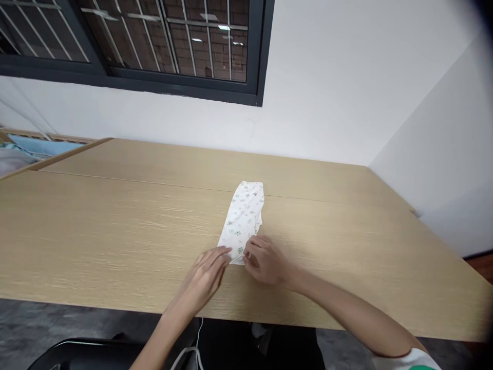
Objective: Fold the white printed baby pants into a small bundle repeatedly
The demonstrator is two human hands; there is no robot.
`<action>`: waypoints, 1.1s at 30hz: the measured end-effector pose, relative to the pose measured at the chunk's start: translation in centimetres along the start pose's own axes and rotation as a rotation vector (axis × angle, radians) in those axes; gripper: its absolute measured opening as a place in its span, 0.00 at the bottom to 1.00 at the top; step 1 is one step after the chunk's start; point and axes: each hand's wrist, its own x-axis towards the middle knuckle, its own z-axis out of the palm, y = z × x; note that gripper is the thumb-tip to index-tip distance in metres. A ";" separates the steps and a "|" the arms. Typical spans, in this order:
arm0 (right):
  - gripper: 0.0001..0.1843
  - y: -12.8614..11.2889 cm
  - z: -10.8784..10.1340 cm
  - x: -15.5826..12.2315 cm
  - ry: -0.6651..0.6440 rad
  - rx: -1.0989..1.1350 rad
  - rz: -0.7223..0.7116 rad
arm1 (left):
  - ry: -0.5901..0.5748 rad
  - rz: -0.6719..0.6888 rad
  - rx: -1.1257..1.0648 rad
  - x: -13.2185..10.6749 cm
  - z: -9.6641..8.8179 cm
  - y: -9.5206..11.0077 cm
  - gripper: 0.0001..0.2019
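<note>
A small white cloth piece point(243, 213) printed with little animal figures lies lengthwise on the wooden table. It looks like a folded garment, with a small point sticking out on its right side; its exact kind is not clear. At its near left corner, my left hand point(204, 272) has its fingers together, pinching the edge. My right hand point(267, 261) is curled at the near right edge, with thumb and forefinger closed on the fabric. The fingertips partly cover the near end of the cloth.
The wooden table point(115, 231) has a seam across it and meets a white wall point(316, 92) under a dark-framed, barred window point(254, 51). Light blue fabric point(46, 146) lies beyond its left edge. A black chair point(88, 352) and a white cable point(198, 354) are below.
</note>
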 end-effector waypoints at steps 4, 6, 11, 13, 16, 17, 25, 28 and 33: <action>0.03 -0.3 -0.8 -0.7 -0.102 -0.102 -0.049 | -0.014 -0.024 -0.011 -0.2 0.2 1.0 0.11; 0.05 -0.4 -1.1 -0.5 -0.185 -0.141 -0.087 | -0.024 -0.049 0.013 -0.5 0.2 1.7 0.11; 0.15 -1.2 -1.2 2.2 -0.181 -0.051 -0.134 | -0.080 -0.056 0.082 -1.3 0.3 3.7 0.19; 0.21 -1.5 -0.5 3.5 -0.185 0.027 -0.229 | -0.122 -0.062 0.081 -1.5 0.4 4.2 0.15; 0.27 -1.0 1.6 4.6 -0.273 0.061 -0.317 | -0.182 -0.080 0.057 -1.9 0.7 4.4 0.11; 0.27 -0.7 2.3 4.8 -0.299 0.052 -0.325 | -0.189 -0.079 0.053 -2.0 0.8 4.3 0.12; 0.31 7.0 4.3 8.2 -0.274 -0.120 -0.199 | -0.100 0.016 0.132 -2.8 1.5 3.4 0.23; 0.32 10.9 3.6 10.9 -0.303 -0.174 -0.047 | -0.083 0.002 0.121 -2.7 1.4 3.5 0.22; 0.34 15.9 2.4 14.7 -0.283 -0.210 0.209 | -0.067 0.004 0.111 -2.4 1.1 3.8 0.22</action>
